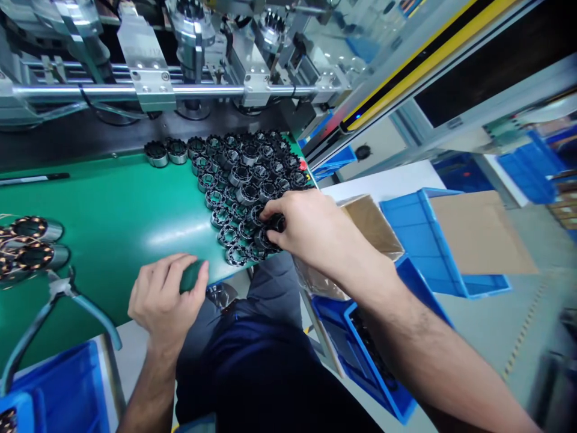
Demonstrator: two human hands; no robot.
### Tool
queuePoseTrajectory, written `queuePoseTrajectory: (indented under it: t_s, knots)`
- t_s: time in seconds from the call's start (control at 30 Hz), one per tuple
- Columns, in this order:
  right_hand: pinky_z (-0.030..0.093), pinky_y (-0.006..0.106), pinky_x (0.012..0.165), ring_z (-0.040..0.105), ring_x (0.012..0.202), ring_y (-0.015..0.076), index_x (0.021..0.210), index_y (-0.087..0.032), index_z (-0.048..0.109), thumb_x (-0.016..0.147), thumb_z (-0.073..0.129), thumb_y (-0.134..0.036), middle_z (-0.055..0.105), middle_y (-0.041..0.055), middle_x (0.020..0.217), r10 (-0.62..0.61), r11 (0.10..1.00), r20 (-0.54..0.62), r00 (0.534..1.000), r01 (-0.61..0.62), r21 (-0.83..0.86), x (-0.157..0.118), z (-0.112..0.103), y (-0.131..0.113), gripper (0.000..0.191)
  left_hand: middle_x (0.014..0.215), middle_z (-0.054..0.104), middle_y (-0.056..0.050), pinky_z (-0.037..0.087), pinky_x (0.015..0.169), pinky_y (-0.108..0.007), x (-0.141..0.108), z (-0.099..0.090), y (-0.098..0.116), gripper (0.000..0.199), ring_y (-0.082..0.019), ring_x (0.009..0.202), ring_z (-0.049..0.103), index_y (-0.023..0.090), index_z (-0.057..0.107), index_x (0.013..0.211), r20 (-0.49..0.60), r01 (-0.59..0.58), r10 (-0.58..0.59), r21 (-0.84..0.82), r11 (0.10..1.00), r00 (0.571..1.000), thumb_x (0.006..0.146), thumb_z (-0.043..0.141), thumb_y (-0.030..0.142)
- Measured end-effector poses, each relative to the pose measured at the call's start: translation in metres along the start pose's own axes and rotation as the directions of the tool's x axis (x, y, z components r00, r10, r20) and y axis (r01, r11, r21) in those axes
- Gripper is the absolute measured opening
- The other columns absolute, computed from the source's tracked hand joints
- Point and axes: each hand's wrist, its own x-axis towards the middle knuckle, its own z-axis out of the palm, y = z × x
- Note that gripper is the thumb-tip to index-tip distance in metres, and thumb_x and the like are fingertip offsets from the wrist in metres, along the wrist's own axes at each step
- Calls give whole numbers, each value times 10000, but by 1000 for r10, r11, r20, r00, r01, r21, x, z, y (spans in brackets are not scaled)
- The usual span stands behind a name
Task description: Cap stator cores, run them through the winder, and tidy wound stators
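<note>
Many black-and-silver ring-shaped cores (pixel 240 175) stand massed on the green mat (pixel 135 210), some stacked on others. At the near right part of this mass, my right hand (pixel 302 225) has its thumb and fingers round one of the cores. My left hand (pixel 169 294) hovers at the mat's front edge, fingers curved and apart from the thumb, with nothing between them. To the far left lie cores wound with copper wire (pixel 33 255), and pliers with blue-green handles (pixel 63 288) rest beside them.
Metal machinery with a horizontal bar (pixel 202 91) runs behind the mat. A black pen (pixel 36 178) lies at the left. On the right are an open cardboard box (pixel 374 225) and blue bins (pixel 419 231); another blue bin (pixel 67 385) sits at lower left.
</note>
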Motion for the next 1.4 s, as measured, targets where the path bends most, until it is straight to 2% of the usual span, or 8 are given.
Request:
queuePoseTrajectory:
  t_s: [0.23, 0.47, 0.6, 0.73, 0.83, 0.97, 1.13, 1.4]
  knots:
    - [686, 555, 890, 854, 1060, 448, 1141, -287, 919, 863, 890, -133, 862, 125, 1088, 115, 993, 118, 986, -112, -30, 7, -9, -13, 319, 1099, 905, -16, 538, 811, -427, 0, 2, 0, 185, -303, 926, 771, 303, 813, 1102, 4, 6, -6, 34, 999, 1000, 951, 889, 226]
    - [710, 512, 862, 868, 1019, 407, 1159, -252, 907, 874, 912, -158, 860, 118, 1084, -24, 999, 52, 998, 22, 42, -6, -16, 0, 299, 1095, 900, -30, 569, 848, -411, 4, 2, 0, 183, -303, 970, 790, 287, 799, 1097, -9, -4, 4, 57, 998, 1000, 952, 884, 215]
    - [711, 458, 910, 867, 925, 271, 1299, -310, 872, 991, 876, -380, 887, 10, 1136, -67, 966, -155, 986, 103, 236, -57, -46, 57, 316, 1132, 903, -65, 601, 900, -459, 5, 0, -6, 151, -331, 1025, 818, 280, 794, 1113, 18, -5, 5, 15, 1000, 1000, 984, 866, 250]
    - [710, 441, 932, 863, 884, 240, 1302, -293, 867, 1067, 713, -565, 907, 34, 1155, 176, 936, -257, 950, -81, 342, -124, -53, 152, 391, 1179, 898, -62, 633, 1003, -604, 2, 0, -9, 223, -403, 1104, 831, 322, 819, 1161, 3, 78, -78, -104, 992, 997, 951, 890, 339]
    - [705, 492, 919, 873, 901, 299, 1222, -271, 880, 1018, 700, -654, 921, 101, 1134, 391, 885, -199, 899, -307, 350, -170, -19, 220, 469, 1171, 888, -30, 631, 1056, -647, 8, -2, 5, 245, -405, 1127, 821, 354, 840, 1168, -95, 159, -180, -199, 967, 979, 930, 899, 354]
    - [711, 539, 814, 898, 902, 385, 1138, -274, 883, 965, 712, -686, 929, 140, 1131, 447, 801, -27, 894, -387, 457, -202, 58, 263, 478, 1035, 853, -56, 632, 965, -474, 37, -15, 51, 79, -290, 986, 813, 245, 812, 1059, -92, -43, 20, -250, 967, 996, 1018, 856, 297]
    - [755, 516, 684, 888, 759, 377, 1154, -322, 881, 945, 752, -618, 924, 80, 1024, 292, 683, 34, 956, -232, 693, -196, 106, 250, 384, 1140, 791, -34, 592, 942, -383, 80, -23, 103, 460, -233, 990, 747, 259, 740, 1416, 325, -96, 155, -192, 977, 933, 1013, 917, 396]
    - [634, 312, 637, 777, 665, 174, 1176, -261, 898, 1075, 743, -367, 862, 29, 941, -51, 720, -246, 968, 206, 662, -127, 42, 177, 213, 1054, 695, 52, 533, 751, -323, 93, -15, 118, 516, -130, 752, 656, 302, 701, 1392, 497, 46, 23, -125, 991, 867, 947, 958, 248]
